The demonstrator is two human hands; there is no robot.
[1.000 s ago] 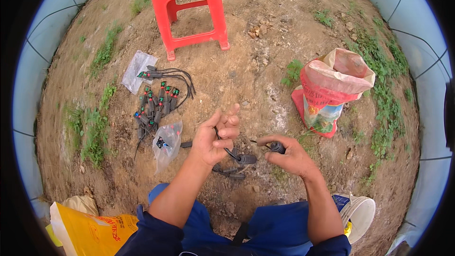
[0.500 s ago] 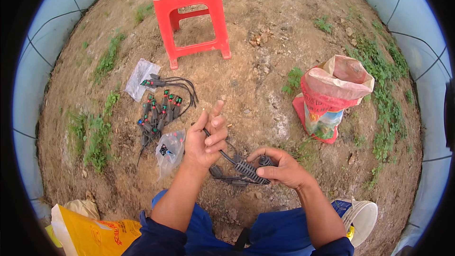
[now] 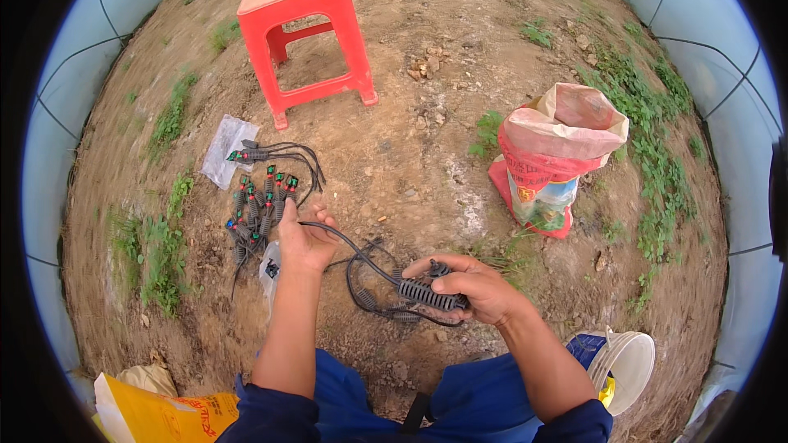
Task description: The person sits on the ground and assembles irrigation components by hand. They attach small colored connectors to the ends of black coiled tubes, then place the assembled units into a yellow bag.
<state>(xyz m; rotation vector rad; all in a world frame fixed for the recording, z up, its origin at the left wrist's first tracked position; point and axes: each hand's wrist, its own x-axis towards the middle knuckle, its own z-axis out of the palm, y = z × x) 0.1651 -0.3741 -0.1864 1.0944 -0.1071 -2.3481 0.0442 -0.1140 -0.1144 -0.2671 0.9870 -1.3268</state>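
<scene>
My right hand (image 3: 476, 287) grips a black ribbed dripper stake (image 3: 427, 295) with thin black tubes attached. My left hand (image 3: 305, 238) holds one thin black tube (image 3: 353, 250) that runs from that stake, stretched out to the left. More tube loops lie on the soil below the stake. Just left of my left hand sits a pile of black drippers with red and green caps (image 3: 258, 201) and their tubes. A small clear plastic bag (image 3: 269, 267) lies under my left wrist.
A red plastic stool (image 3: 308, 29) with a black part on its seat stands at the back. A red and white sack (image 3: 554, 156) stands open on the right. A white bucket (image 3: 628, 369) sits by my right knee, a yellow bag (image 3: 156, 414) at lower left. Another clear bag (image 3: 228, 148) lies near the pile.
My left hand has moved left toward the dripper pile, pulling one tube out from the stake. My right hand has kept hold of the stake and turned it flatter.
</scene>
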